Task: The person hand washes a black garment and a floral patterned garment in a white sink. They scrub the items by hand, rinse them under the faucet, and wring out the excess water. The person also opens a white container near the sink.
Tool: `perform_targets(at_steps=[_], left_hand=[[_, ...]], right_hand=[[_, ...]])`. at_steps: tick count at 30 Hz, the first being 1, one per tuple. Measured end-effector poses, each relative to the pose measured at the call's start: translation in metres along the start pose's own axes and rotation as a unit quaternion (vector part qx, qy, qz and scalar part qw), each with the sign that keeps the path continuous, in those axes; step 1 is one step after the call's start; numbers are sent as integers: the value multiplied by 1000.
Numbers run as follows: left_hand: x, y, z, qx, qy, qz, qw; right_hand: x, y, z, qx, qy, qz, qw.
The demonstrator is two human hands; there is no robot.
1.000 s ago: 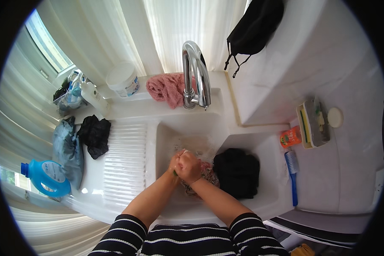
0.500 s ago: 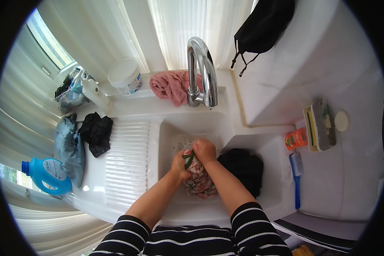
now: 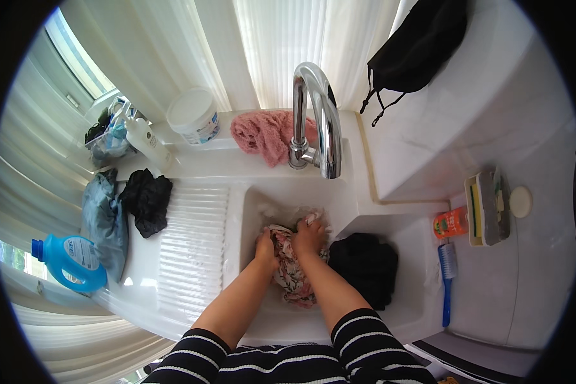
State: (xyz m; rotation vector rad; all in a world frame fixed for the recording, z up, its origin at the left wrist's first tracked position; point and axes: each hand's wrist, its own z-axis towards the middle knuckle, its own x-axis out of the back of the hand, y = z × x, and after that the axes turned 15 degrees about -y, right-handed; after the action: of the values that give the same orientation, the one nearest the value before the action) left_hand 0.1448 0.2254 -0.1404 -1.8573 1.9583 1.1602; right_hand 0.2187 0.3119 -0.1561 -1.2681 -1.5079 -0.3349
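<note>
A wet floral cloth (image 3: 294,281), pink with dark leaf shapes, lies bunched in the white sink basin (image 3: 253,211). My left hand (image 3: 267,251) grips its left side, the fingers partly hidden in the folds. On the upper right of the bundle my right hand (image 3: 308,238) is curled, with a bit of pale cloth showing by the fingertips. Some water surrounds the cloth at the far end of the basin. Right beside my right forearm rests a black garment (image 3: 365,269).
Left of the basin is a ribbed washboard (image 3: 192,237), then black cloth (image 3: 146,201), a grey-blue garment (image 3: 104,217) and a blue detergent jug (image 3: 73,264). A chrome faucet (image 3: 329,128) arches behind the basin, near a pink towel (image 3: 262,134). A blue brush (image 3: 447,281) lies at right.
Both hands have moved lower and a little apart on the floral cloth, which is now spread more between them. The green strip seen between my hands before no longer shows. The view has shifted slightly.
</note>
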Motion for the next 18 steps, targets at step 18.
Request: perform_targets(at_steps=[18], left_hand=[[-19, 1, -35, 167, -282, -9, 945]], right_hand=[[45, -15, -82, 255, 240, 214, 912]])
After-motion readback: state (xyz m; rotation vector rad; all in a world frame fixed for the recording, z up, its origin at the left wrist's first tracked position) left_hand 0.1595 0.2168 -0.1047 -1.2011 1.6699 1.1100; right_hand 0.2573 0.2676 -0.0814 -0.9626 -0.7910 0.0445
